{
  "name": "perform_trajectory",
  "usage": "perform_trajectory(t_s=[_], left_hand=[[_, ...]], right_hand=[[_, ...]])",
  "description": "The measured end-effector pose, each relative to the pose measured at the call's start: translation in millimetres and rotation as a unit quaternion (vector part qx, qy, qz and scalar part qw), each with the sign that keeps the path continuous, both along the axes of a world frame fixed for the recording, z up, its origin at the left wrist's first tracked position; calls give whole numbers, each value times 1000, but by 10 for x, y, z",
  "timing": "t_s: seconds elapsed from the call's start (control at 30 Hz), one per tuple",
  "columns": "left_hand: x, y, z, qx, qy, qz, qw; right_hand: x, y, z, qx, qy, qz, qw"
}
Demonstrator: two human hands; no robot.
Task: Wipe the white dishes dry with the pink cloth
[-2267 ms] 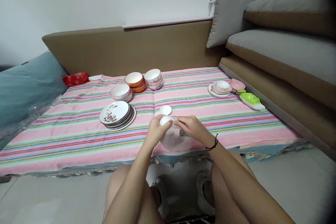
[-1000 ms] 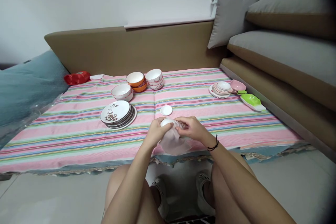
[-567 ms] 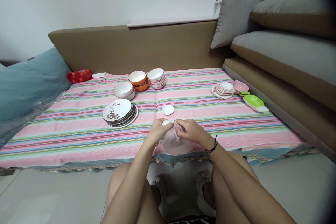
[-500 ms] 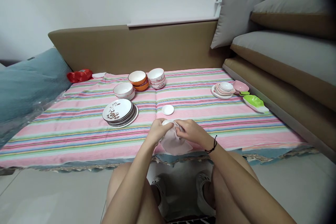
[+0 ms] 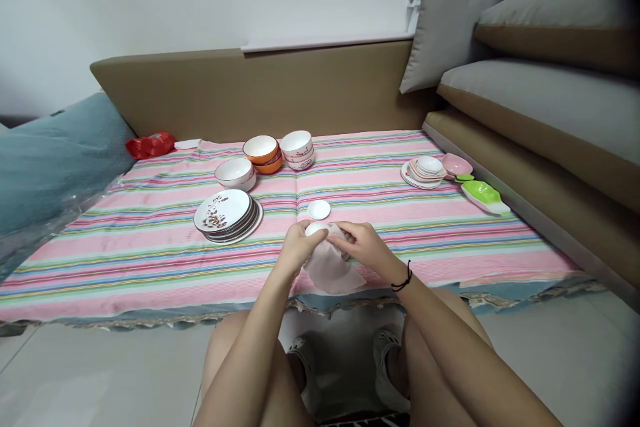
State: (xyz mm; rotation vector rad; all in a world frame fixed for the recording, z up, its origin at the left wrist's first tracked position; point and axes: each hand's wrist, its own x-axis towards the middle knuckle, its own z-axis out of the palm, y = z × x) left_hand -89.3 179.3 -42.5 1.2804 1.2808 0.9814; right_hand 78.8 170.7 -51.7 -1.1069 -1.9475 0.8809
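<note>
My left hand [image 5: 299,244] grips a small white dish [image 5: 314,227] by its left side, thumb over the rim. A pale pink cloth [image 5: 327,270] hangs from the dish toward the front edge of the bed. My right hand [image 5: 361,243] is closed on the cloth, its fingers pressing it against the dish's right side. Most of the dish is hidden by the cloth and fingers. Just beyond my hands, another small white dish [image 5: 319,209] lies on the striped sheet [image 5: 360,187].
Stacked plates [image 5: 223,212] stand to the left, with white bowls [image 5: 234,172], orange bowls [image 5: 262,149] and patterned bowls [image 5: 297,147] behind. At right are stacked small dishes [image 5: 424,172], a pink bowl [image 5: 457,165] and a green leaf-shaped dish [image 5: 484,195]. Cushions [image 5: 550,93] border the right side.
My right hand's fingers have shifted on the cloth, and a bit more of the held dish's white surface shows. The other dishes stay put.
</note>
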Motion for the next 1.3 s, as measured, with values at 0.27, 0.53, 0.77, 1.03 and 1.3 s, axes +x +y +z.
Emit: perform_trajectory(t_s=[0.27, 0.53, 0.77, 1.03, 1.3], left_hand=[[49, 5, 6, 46, -23, 11, 999], [114, -33, 40, 20, -123, 24, 992], [151, -43, 51, 18, -112, 20, 993], [143, -13, -24, 28, -85, 46, 995], [159, -39, 26, 23, -120, 42, 992]], right_hand=[[-10, 88, -43, -162, 190, 4, 968], [-17, 80, -1, -211, 298, 5, 931], [-39, 68, 20, -187, 302, -21, 935], [-24, 73, -16, -191, 280, -10, 941], [-56, 36, 65, -198, 305, -16, 931]])
